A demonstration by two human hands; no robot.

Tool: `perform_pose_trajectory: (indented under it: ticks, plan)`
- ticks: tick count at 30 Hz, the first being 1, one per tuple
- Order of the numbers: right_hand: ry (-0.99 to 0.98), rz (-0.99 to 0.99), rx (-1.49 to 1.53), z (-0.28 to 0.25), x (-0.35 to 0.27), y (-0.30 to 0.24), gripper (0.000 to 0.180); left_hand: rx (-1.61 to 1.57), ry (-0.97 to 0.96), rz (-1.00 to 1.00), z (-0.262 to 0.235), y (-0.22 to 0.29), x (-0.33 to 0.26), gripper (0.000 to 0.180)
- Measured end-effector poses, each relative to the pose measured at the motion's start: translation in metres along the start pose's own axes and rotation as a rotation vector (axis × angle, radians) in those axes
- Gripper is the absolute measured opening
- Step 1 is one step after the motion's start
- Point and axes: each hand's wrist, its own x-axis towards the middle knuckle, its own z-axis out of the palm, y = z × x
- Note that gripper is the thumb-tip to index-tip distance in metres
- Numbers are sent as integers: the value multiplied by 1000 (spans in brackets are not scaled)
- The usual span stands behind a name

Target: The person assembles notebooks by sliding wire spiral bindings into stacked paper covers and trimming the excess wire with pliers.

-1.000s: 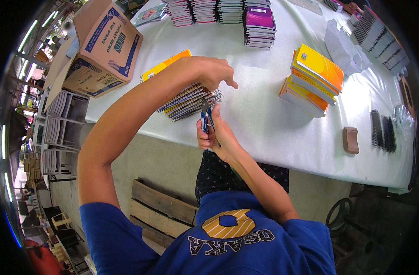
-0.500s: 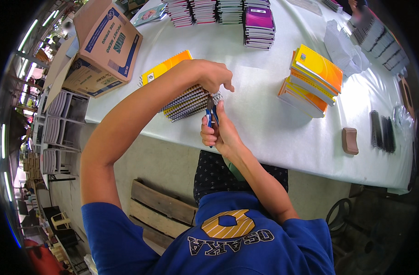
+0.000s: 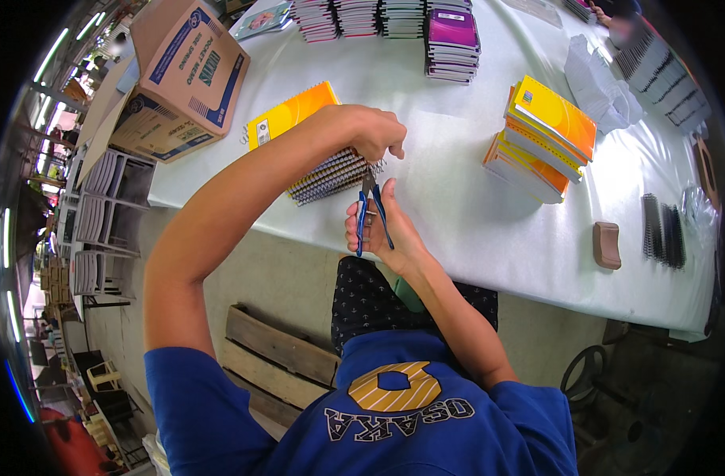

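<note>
A stack of yellow spiral notebooks (image 3: 323,181) lies near the table's front edge, its wire-bound spines facing me. My left hand (image 3: 372,133) reaches over the stack with curled fingers and grips its right end; its fingertips are partly hidden. In my right hand (image 3: 386,226) is a pair of blue-handled pliers (image 3: 363,216), tip upward. The handles are spread, and the jaws touch or nearly touch the wire ends at the stack's right corner. Another yellow notebook (image 3: 287,115) lies just behind, partly covered by my left forearm.
A yellow-orange notebook pile (image 3: 549,131) stands to the right. Farther right are a brown block (image 3: 607,245) and black spiral coils (image 3: 664,230). Purple notebooks (image 3: 452,47) stand at the back, beside other piles. An open carton (image 3: 188,87) sits left. Another person's hand (image 3: 602,16) shows far right.
The pliers' handles have spread apart in my right hand, and its fingers have loosened. My left hand stays at the stack's end, with only a slight shift.
</note>
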Motion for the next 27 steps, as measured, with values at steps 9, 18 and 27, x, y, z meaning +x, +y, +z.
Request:
perform_pose_trajectory:
  ticks: [9,18,27]
  plan:
    - [-75,37,67,-11,11,-3,75,25,44,-2,8,2,4,56]
    - [2,29,41,-1,0,2,80,88,33,-57,7,13,2,54]
    - [-13,49,153,-5,14,6,76,105,50,-67,17,3,12,53]
